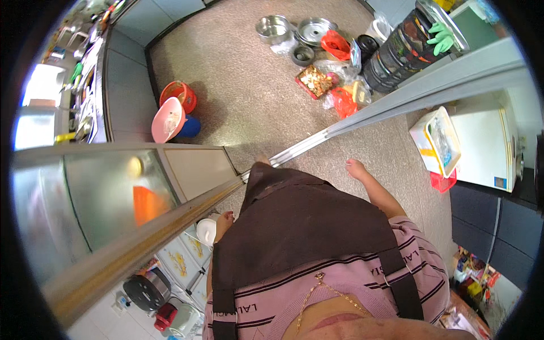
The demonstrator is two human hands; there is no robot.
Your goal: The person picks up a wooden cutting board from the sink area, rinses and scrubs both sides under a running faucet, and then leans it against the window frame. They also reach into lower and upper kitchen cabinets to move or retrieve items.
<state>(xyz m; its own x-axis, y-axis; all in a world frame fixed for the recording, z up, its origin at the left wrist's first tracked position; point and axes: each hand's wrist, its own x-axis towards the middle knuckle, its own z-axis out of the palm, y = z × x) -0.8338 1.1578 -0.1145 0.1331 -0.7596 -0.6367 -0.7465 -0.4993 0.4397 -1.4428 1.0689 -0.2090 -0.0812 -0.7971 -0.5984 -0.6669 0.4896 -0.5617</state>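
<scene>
My right hand (356,168) hangs over the speckled floor to the right of a dark apron (306,216), with nothing visible in it. At the apron's left edge is my left hand (225,220), partly covered by the apron; its fingers look curled and its palm is hidden. A white round lid or container (206,231) lies just beside and below it in view. A bare foot (262,159) shows past the apron's front, beside the metal sliding-door track (297,148).
Beyond the track are a pink basin (163,123), a red bucket (187,95), steel pots (273,30), a red tray of food scraps (314,81), plastic bags (345,102) and a tiered black rack (399,51). A white bin (450,140) stands right; a framed glass partition (110,191) is left.
</scene>
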